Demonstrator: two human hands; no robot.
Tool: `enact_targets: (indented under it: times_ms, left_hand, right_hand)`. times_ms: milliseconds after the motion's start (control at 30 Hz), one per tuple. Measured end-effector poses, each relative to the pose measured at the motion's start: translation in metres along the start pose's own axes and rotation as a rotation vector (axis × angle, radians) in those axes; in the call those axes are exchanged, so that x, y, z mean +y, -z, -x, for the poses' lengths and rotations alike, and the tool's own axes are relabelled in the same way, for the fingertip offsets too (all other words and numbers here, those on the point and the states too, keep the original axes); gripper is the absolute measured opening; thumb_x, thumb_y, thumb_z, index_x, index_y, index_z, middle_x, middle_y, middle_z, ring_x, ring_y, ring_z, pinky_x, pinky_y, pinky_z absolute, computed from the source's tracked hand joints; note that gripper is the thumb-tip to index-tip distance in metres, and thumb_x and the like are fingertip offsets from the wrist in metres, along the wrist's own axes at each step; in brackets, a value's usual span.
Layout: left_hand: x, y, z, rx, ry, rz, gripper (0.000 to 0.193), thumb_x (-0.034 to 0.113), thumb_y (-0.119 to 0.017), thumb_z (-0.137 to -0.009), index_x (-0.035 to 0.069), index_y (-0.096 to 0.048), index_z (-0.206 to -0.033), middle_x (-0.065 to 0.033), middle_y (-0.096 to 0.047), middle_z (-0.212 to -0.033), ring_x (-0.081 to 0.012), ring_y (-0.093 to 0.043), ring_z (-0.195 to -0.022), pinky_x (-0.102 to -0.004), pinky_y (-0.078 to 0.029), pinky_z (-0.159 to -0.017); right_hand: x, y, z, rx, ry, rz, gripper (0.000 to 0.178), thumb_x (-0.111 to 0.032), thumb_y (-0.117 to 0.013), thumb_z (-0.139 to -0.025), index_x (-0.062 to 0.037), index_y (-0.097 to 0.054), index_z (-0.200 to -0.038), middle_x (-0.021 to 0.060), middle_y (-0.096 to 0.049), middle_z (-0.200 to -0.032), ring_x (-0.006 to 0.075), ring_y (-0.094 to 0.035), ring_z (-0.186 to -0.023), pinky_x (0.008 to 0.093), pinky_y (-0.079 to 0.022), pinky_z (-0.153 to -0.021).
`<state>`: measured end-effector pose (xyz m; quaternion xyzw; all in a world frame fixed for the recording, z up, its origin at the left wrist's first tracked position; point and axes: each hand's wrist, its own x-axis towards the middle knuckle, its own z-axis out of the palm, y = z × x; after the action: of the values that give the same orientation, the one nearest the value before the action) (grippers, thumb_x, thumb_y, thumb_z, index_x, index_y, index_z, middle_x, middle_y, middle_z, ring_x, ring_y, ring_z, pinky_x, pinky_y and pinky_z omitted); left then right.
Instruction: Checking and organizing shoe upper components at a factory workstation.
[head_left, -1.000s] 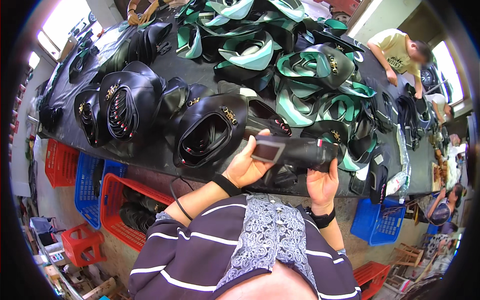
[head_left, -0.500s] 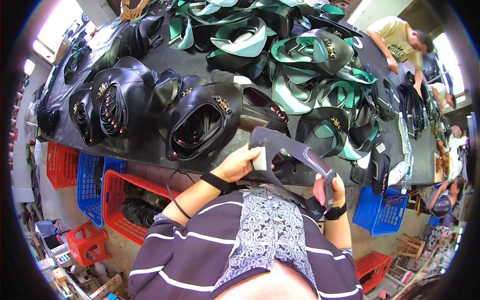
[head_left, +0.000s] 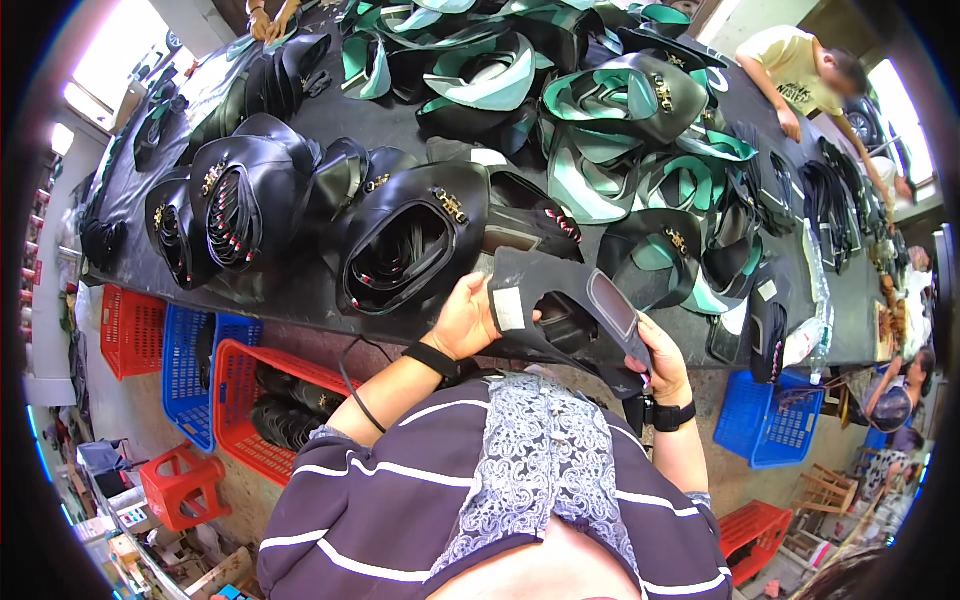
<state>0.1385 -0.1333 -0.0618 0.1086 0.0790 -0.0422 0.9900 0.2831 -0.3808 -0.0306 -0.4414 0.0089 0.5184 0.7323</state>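
Between my two hands, just in front of my chest, is a dark shoe upper point(head_left: 570, 268) with a large oval opening. A white patch shows on its left end and a stitched grey panel on its right. My left hand point(head_left: 468, 318) grips the left end, thumb by the patch. At the right end my right hand point(head_left: 658, 360) is closed on the edge. Behind the piece, a stack of nested black uppers point(head_left: 400, 235) with a gold buckle ornament lies on the black table point(head_left: 285, 300). More nested black uppers point(head_left: 232, 205) lie left of it.
Black uppers with green linings point(head_left: 600, 100) are heaped at the table's middle and right. Red point(head_left: 240, 420) and blue point(head_left: 185, 390) baskets stand below on the left, another blue basket point(head_left: 765, 425) on the right. A co-worker point(head_left: 795, 75) leans over the far right side.
The shoe upper has been turned flatter, so its opening and grey panel now face up more. My right hand has moved up slightly, and my left hand a little left.
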Motion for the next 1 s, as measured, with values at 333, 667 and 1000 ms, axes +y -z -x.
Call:
enact_targets:
  times_ms: [333, 667, 1000]
  left_hand:
    - [-0.04, 0.003, 0.005, 0.197, 0.03, -0.465, 0.037, 0.007, -0.046, -0.083, 0.006, -0.037, -0.118, -0.0058, -0.05, -0.109, -0.0153, -0.05, -0.097, -0.0306, -0.041, -0.084]
    - [-0.036, -0.007, -0.022, 0.157, -0.12, -0.795, 0.032, 0.006, -0.05, -0.082, 0.002, -0.044, -0.112, -0.0022, -0.055, -0.1, -0.0074, -0.052, -0.086, -0.0217, -0.042, -0.074]
    - [-0.043, -0.044, -0.053, 0.188, -0.12, -1.004, 0.02, 0.013, -0.052, -0.082, 0.002, -0.053, -0.099, 0.0032, -0.055, -0.078, -0.0015, -0.047, -0.063, -0.0154, -0.037, -0.056]
  right_hand:
    - [0.006, 0.04, 0.014, -0.04, 0.084, -0.085, 0.033, -0.008, -0.051, -0.081, 0.005, -0.044, -0.111, 0.0106, -0.056, -0.101, 0.0144, -0.056, -0.087, 0.0247, -0.044, -0.079]
    - [0.004, 0.041, 0.042, 0.065, 0.2, -0.106, 0.035, -0.007, -0.05, -0.081, 0.004, -0.043, -0.113, 0.0111, -0.053, -0.106, 0.0162, -0.053, -0.094, 0.0265, -0.042, -0.083]
    - [-0.014, 0.062, 0.058, 0.084, 0.297, -0.169, 0.031, -0.006, -0.047, -0.082, 0.0015, -0.045, -0.112, 0.0088, -0.056, -0.102, 0.0147, -0.056, -0.088, 0.0262, -0.044, -0.08]
